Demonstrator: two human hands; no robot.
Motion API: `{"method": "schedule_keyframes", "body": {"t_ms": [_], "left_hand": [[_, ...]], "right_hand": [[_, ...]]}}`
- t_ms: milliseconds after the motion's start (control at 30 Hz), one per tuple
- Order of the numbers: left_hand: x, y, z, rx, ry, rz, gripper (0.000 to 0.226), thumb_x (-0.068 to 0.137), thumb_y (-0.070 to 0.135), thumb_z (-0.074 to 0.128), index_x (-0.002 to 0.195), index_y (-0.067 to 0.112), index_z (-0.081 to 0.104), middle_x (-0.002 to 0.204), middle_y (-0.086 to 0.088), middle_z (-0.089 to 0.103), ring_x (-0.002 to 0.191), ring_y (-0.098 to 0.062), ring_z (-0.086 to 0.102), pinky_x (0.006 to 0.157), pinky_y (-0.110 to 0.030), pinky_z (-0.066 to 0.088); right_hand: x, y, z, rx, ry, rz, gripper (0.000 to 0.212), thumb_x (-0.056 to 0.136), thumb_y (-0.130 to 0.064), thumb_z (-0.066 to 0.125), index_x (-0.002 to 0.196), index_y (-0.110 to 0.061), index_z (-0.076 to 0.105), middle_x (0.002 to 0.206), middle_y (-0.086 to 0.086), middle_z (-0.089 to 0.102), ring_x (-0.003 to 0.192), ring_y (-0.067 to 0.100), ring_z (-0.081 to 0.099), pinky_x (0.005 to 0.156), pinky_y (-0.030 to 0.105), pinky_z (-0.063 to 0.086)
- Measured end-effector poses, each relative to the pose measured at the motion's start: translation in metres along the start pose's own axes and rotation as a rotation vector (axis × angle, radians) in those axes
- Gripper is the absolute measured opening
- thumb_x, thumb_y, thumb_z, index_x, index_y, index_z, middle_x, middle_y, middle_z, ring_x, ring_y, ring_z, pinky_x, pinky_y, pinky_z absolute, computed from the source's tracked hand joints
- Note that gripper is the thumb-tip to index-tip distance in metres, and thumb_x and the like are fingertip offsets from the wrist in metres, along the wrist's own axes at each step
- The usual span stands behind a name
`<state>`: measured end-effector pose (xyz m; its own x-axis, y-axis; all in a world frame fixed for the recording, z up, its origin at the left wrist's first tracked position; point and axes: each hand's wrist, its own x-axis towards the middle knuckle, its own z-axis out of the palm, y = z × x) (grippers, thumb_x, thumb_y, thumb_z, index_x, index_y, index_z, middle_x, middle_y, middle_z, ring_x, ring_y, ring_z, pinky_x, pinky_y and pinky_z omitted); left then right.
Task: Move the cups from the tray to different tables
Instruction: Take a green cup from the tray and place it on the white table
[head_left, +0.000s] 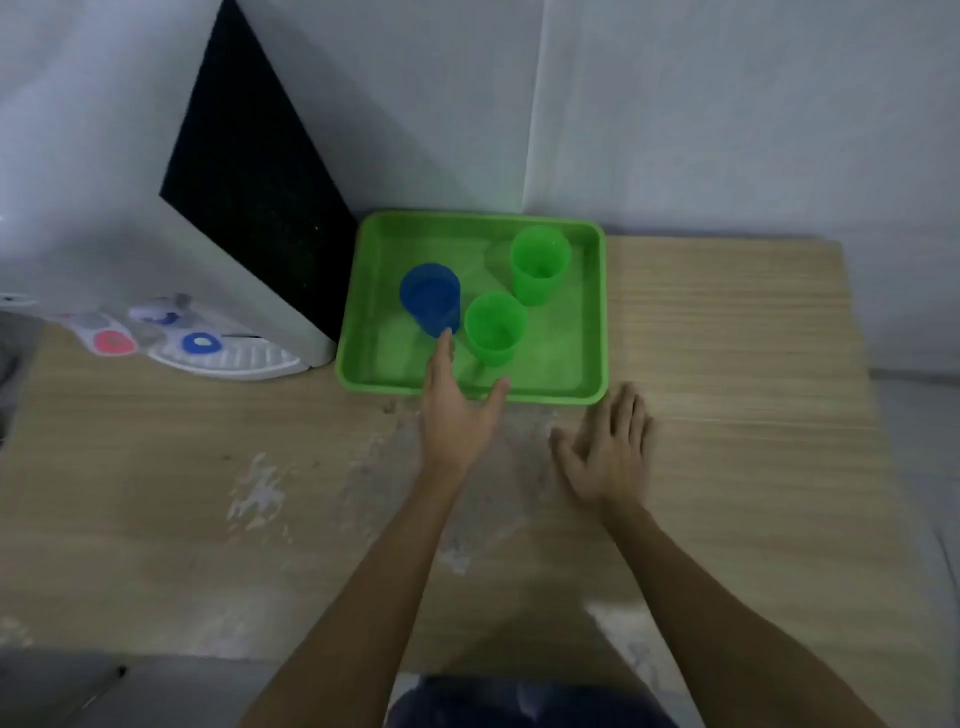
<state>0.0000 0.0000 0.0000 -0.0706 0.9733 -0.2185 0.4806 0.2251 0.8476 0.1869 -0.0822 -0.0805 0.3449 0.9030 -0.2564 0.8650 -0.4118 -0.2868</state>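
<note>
Blue cup (430, 299) upright in green tray (592, 312), just past left hand (453, 410) fingertips. Likely light, stiff, smooth plastic; grip round tapered wall. Two green cups (494, 328) (540, 265) right of it. Left hand spread, empty. Right hand (608, 447) flat, empty, on worn wooden table (727, 364).

Three cups stand in one green tray (592, 312): one blue cup (430, 299) and two green ones. The blue cup sits at the fingertips (445, 338) of the left hand (457, 415); the nearer green cup (493, 328) is just right of them, the farther green cup (540, 265) beyond. Two hands show; the right hand (605, 452) lies spread.
</note>
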Motion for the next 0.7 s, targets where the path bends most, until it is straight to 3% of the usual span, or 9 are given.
{"method": "schedule_keyframes", "body": {"t_ms": [267,333,467,700], "left_hand": [[0.034,-0.003,0.016,-0.009,-0.026,-0.048,0.107,0.074,0.047,0.089,0.161,0.022,0.033,0.160,0.001,0.047,0.147,-0.021,0.046,0.119,-0.056,0.041],[0.038,-0.005,0.021,-0.014,-0.044,-0.046,0.108,0.071,0.052,0.087,0.160,0.025,0.032,0.160,0.003,0.047,0.148,-0.020,0.044,0.120,-0.055,0.041],[0.045,-0.005,0.026,-0.040,-0.049,-0.037,0.102,0.074,0.036,0.092,0.158,0.025,0.036,0.158,0.002,0.050,0.147,-0.018,0.044,0.123,-0.047,0.039],[0.050,-0.001,0.025,-0.042,-0.026,0.011,0.086,0.077,0.026,0.091,0.150,0.014,0.047,0.140,-0.002,0.063,0.131,-0.014,0.057,0.115,-0.033,0.045]], "right_hand": [[-0.003,-0.001,0.008,-0.090,0.051,0.024,0.096,0.096,-0.073,0.031,0.165,-0.010,0.010,0.173,0.016,-0.004,0.161,0.031,-0.007,0.128,0.056,0.007],[-0.004,-0.003,0.008,-0.100,0.051,0.030,0.095,0.097,-0.072,0.032,0.164,-0.010,0.011,0.173,0.017,-0.004,0.161,0.031,-0.007,0.128,0.056,0.007],[-0.004,-0.002,0.007,-0.111,0.038,0.028,0.093,0.097,-0.071,0.034,0.164,-0.009,0.013,0.173,0.017,-0.003,0.161,0.032,-0.006,0.128,0.056,0.009],[-0.003,-0.001,0.008,-0.122,0.011,0.029,0.093,0.098,-0.070,0.031,0.164,-0.010,0.009,0.173,0.017,-0.005,0.160,0.032,-0.009,0.128,0.057,0.007]]}}
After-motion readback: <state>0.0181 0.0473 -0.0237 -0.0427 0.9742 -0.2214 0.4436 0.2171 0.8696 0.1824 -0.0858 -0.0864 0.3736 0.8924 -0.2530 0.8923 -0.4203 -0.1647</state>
